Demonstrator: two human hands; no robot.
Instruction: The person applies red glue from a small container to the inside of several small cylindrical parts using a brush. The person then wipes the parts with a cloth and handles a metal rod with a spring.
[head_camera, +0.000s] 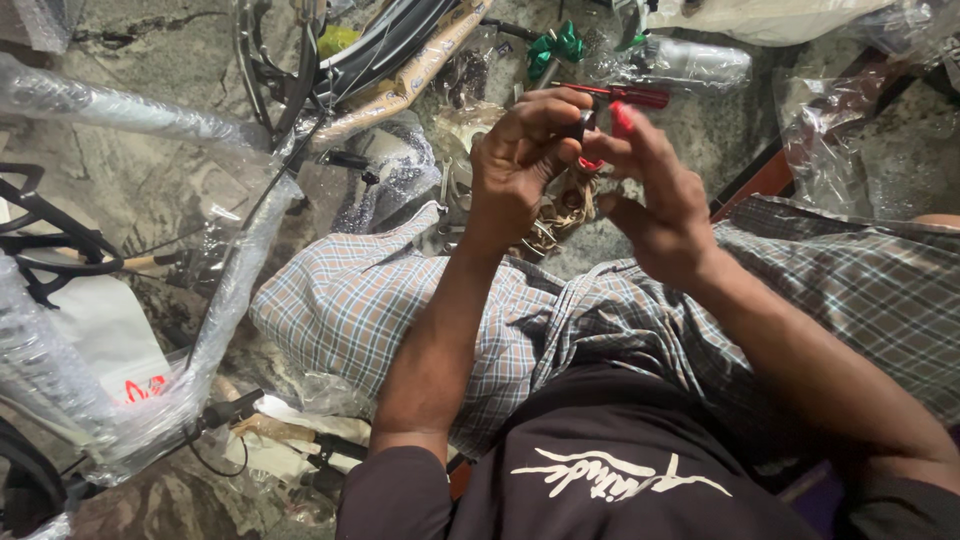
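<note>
Grip: left hand (520, 165), fingers curled, thumb and fingertips pinched closed on a small black ring-shaped part (583, 124) held at its upper right edge; right hand (655, 200), fingers raised and partly spread, fingertips meeting the same part from the right, with a small red piece (621, 118) held against them just beside the black part. Whether the right hand grips the red piece or only steadies it cannot be told. Position: the black part sits between the two sets of fingertips, raised above the lap, over the checked cloth (400, 300) covering the person's legs. Surroundings: red-handled screwdriver (625, 95) on the stone floor (150, 170) just beyond the hands; green ribbon-like item (555, 45) further up; bicycle frame tube in bubble wrap (110, 105) at left, running down toward a black handlebar grip (230, 410); loose clear plastic bags (830, 140) at right; tangle of pale cord (560, 215) below the hands.
</note>
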